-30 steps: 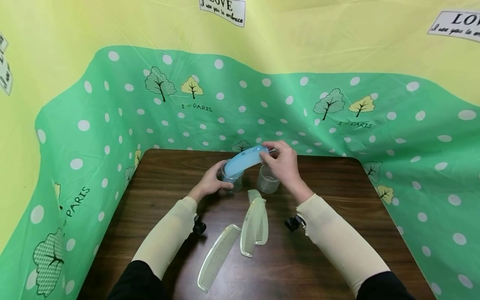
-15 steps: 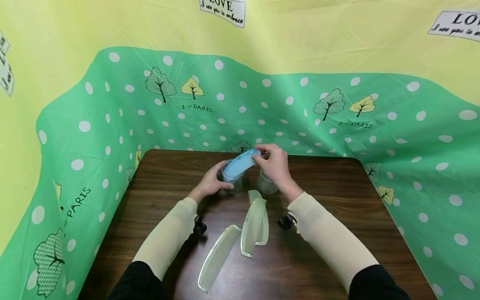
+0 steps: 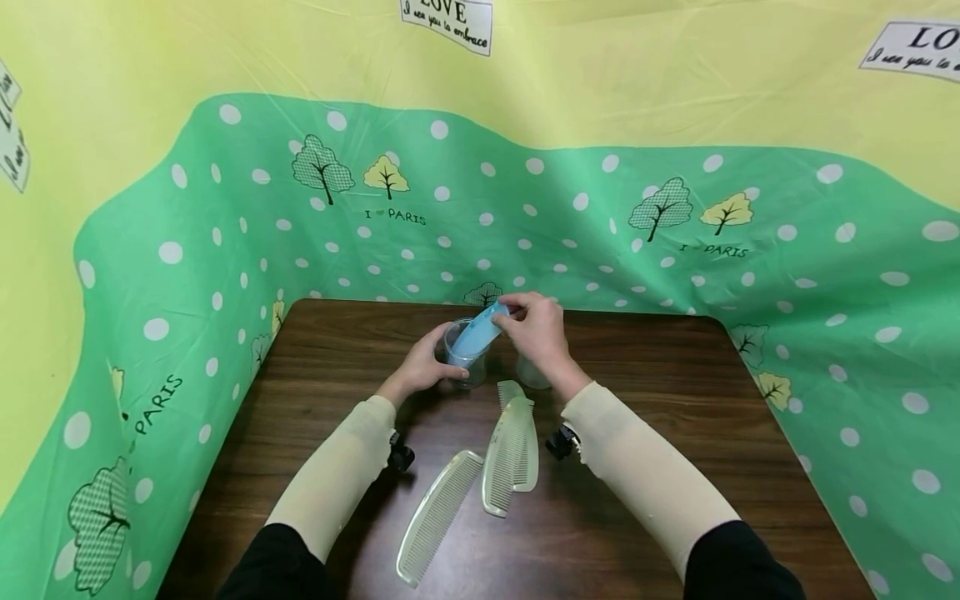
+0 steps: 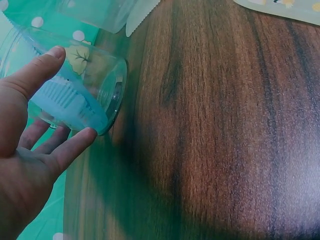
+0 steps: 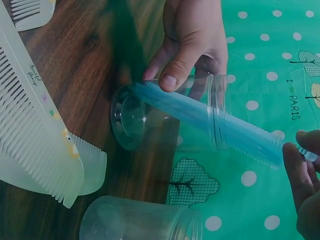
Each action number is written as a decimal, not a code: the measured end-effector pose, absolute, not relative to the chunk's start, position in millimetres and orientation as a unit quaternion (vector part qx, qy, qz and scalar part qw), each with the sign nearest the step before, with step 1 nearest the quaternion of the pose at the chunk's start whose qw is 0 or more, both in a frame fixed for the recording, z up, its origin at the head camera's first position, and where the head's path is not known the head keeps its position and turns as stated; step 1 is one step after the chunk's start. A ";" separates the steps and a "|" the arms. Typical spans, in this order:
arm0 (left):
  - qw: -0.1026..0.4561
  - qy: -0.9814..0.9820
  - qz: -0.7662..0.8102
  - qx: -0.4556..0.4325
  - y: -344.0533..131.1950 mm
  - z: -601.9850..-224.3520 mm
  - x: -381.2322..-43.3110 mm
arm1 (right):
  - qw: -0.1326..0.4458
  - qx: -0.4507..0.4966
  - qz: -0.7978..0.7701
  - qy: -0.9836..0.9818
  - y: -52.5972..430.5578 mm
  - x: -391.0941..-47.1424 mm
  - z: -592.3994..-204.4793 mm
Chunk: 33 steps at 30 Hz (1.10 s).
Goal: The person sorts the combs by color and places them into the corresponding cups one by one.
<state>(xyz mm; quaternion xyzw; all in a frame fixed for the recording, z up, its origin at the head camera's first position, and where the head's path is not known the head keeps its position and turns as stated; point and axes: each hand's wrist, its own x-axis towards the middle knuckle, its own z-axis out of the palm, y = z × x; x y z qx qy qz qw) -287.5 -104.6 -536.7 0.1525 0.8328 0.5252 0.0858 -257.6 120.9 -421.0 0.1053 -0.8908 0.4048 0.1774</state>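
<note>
A blue comb leans inside a clear jar, its lower end down near the jar's base and its upper end out past the rim. My right hand pinches that upper end between thumb and fingers. With the thumb on one side and fingers on the other, my left hand grips the jar, as the left wrist view also shows. Blue comb teeth show through the jar wall there. A second clear jar stands just to the right, partly hidden behind my right hand.
Several pale green combs lie nearer me on the dark wooden table: one comb apart at the left, another comb overlapping others. A green and yellow printed cloth hangs behind the table and along its sides.
My right hand has moved left and slightly down, bringing the blue comb steeper and deeper into the jar. My left hand and the jar stay in place.
</note>
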 end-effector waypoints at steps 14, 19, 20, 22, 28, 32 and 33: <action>0.086 0.830 0.528 0.158 -104.0 -537.6 -288.2 | 0.131 0.107 0.398 -0.902 121.8 -258.2 -422.2; 0.085 0.831 0.528 0.153 -104.4 -538.1 -288.8 | 0.131 0.124 0.410 -0.894 127.4 -254.0 -422.3; 0.084 0.832 0.527 0.153 -104.4 -538.1 -288.8 | 0.135 0.131 0.413 -0.891 128.7 -252.8 -422.2; 0.083 0.833 0.525 0.153 -104.5 -538.6 -288.8 | 0.141 0.142 0.420 -0.885 131.5 -250.3 -423.0; 0.076 0.836 0.520 0.154 -105.0 -539.8 -288.3 | 0.159 0.157 0.429 -0.875 140.7 -240.5 -426.9; 0.076 0.836 0.521 0.155 -105.0 -539.9 -287.7 | 0.163 0.144 0.440 -0.871 148.3 -234.9 -433.2; 0.075 0.836 0.521 0.156 -104.9 -540.0 -287.8 | 0.160 0.141 0.445 -0.870 150.2 -233.5 -434.7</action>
